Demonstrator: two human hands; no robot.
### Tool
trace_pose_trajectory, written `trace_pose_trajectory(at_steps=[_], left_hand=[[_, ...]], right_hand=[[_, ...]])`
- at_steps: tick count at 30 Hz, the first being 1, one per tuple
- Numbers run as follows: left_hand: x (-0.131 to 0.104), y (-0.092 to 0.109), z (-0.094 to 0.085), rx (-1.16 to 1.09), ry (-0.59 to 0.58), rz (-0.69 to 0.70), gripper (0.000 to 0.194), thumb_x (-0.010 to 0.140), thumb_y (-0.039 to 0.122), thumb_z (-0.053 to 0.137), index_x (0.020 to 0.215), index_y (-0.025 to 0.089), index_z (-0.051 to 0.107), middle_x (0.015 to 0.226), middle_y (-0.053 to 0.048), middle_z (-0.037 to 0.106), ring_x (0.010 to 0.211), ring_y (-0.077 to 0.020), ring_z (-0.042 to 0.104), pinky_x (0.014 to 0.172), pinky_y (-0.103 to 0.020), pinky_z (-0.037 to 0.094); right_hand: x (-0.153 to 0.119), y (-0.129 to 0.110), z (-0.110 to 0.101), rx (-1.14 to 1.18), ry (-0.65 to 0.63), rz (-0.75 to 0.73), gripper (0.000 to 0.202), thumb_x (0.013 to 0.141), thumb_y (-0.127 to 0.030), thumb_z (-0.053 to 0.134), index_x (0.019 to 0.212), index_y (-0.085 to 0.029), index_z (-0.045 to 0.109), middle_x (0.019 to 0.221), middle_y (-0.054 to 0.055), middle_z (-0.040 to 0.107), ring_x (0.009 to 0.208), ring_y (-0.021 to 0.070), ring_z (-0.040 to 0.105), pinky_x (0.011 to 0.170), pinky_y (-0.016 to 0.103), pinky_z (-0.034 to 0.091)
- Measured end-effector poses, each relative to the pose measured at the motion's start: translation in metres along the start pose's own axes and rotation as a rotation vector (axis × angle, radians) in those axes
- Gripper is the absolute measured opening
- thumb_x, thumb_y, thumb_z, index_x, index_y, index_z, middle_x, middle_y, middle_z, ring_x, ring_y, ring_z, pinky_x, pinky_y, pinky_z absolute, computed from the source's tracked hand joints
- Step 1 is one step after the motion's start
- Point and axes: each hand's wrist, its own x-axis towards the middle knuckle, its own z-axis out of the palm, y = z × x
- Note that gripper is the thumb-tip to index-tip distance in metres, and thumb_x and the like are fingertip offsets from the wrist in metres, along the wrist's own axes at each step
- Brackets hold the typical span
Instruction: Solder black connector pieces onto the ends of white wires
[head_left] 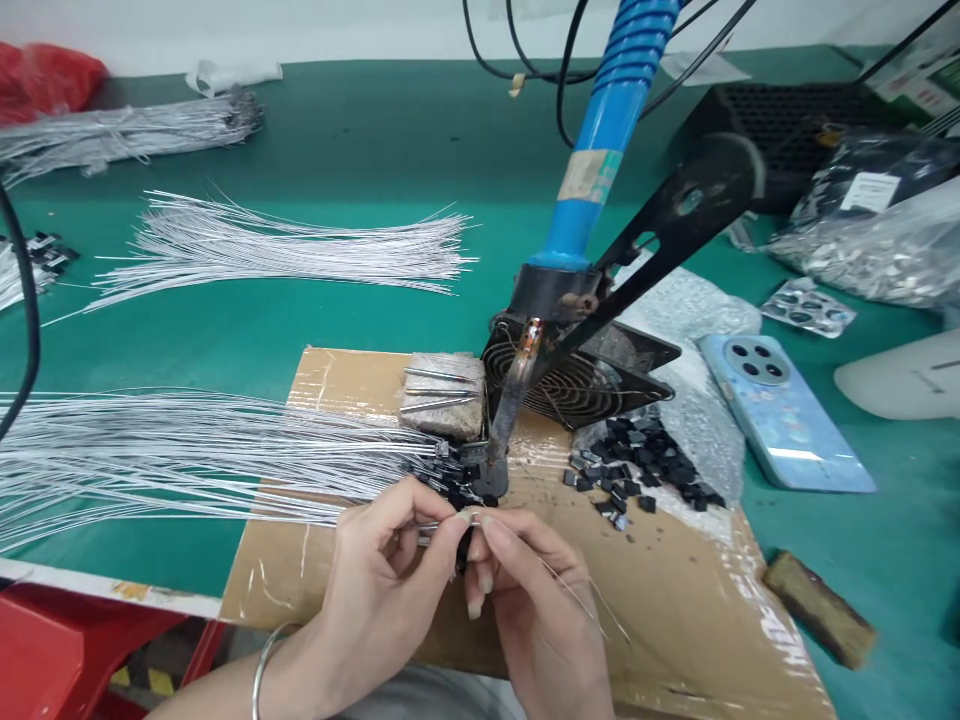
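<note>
My left hand (390, 580) and my right hand (544, 590) meet low in the middle, over the cardboard. Both are closed, thumbs against fingers in a pinch. Thin pale wires (574, 597) run out past my right palm. Between the fingertips is a small light-coloured end, too small to name, and a small black piece (463, 552) shows just below. Just beyond my fingers, the soldering iron (619, 100) slants down on a black bracket. A bundle of white wires (187, 455) with black ends lies to the left, its ends close to my left hand.
Cardboard (645, 620) covers the green table (360, 140). A small fan (577, 385) stands behind the iron's tip. Loose black pieces (652, 460) lie on bubble wrap at right, near a blue phone (787, 415). More white wires (300, 245) lie farther back.
</note>
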Motion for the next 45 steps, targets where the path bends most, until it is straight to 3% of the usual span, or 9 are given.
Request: trace_pose_trajectory(at_steps=[6,11,19,26,29,36,45], left_hand=[[0.002,0.002,-0.001,0.004,0.024,-0.012,0.024,0.097,0.032,0.061,0.078,0.018,0.063,0.061,0.000,0.062,0.051,-0.0110,0.051,0.048,-0.021,0.041],[0.003,0.002,-0.003,-0.002,0.024,0.005,0.022,0.097,0.031,0.061,0.080,0.018,0.064,0.064,0.000,0.061,0.054,-0.0103,0.049,0.049,-0.021,0.039],[0.003,0.003,-0.004,0.012,0.008,0.083,0.020,0.098,0.026,0.061,0.079,0.019,0.064,0.061,0.002,0.062,0.052,-0.0092,0.045,0.048,-0.021,0.036],[0.001,0.003,-0.007,0.112,0.002,0.149,0.020,0.098,0.022,0.061,0.079,0.019,0.065,0.063,0.003,0.057,0.055,-0.0093,0.044,0.053,-0.022,0.037],[-0.001,0.000,-0.008,0.156,-0.005,0.159,0.020,0.098,0.022,0.061,0.079,0.020,0.065,0.061,0.004,0.051,0.054,-0.0093,0.040,0.050,-0.023,0.032],[-0.002,0.003,-0.011,0.251,-0.028,0.236,0.016,0.096,0.014,0.063,0.082,0.022,0.065,0.059,0.007,0.044,0.052,-0.0093,0.031,0.052,-0.026,0.027],[-0.003,0.005,-0.006,0.290,-0.002,0.221,0.016,0.096,0.017,0.062,0.081,0.021,0.064,0.057,0.008,0.039,0.048,-0.0093,0.027,0.049,-0.027,0.025]], right_hand=[[0.000,-0.004,0.002,-0.006,-0.013,0.023,0.017,0.089,-0.038,0.077,0.095,-0.024,0.083,0.074,-0.001,0.072,0.053,0.0075,0.064,0.052,0.016,0.057],[-0.005,-0.007,0.006,-0.069,0.113,0.000,0.017,0.080,-0.038,0.084,0.090,-0.024,0.084,0.072,-0.001,0.073,0.053,0.0084,0.064,0.053,0.017,0.058],[-0.001,0.000,-0.004,-0.211,0.028,-0.132,0.005,0.086,-0.030,0.079,0.088,-0.027,0.083,0.068,-0.002,0.072,0.049,0.0082,0.066,0.053,0.016,0.058],[-0.008,-0.014,0.015,-0.113,0.174,0.026,0.019,0.072,-0.039,0.090,0.076,-0.023,0.082,0.061,-0.003,0.068,0.047,0.0074,0.061,0.050,0.017,0.053],[-0.007,-0.018,0.012,-0.089,0.141,0.072,0.022,0.070,-0.040,0.090,0.073,-0.021,0.080,0.055,-0.003,0.064,0.045,0.0066,0.057,0.047,0.016,0.051],[0.002,-0.021,-0.016,-0.084,-0.114,0.167,0.015,0.080,-0.034,0.085,0.075,-0.020,0.079,0.057,-0.001,0.064,0.045,0.0085,0.058,0.045,0.018,0.052],[0.001,-0.021,-0.019,-0.088,-0.110,0.169,0.014,0.084,-0.034,0.081,0.081,-0.021,0.081,0.062,0.000,0.066,0.047,0.0088,0.059,0.047,0.019,0.054]])
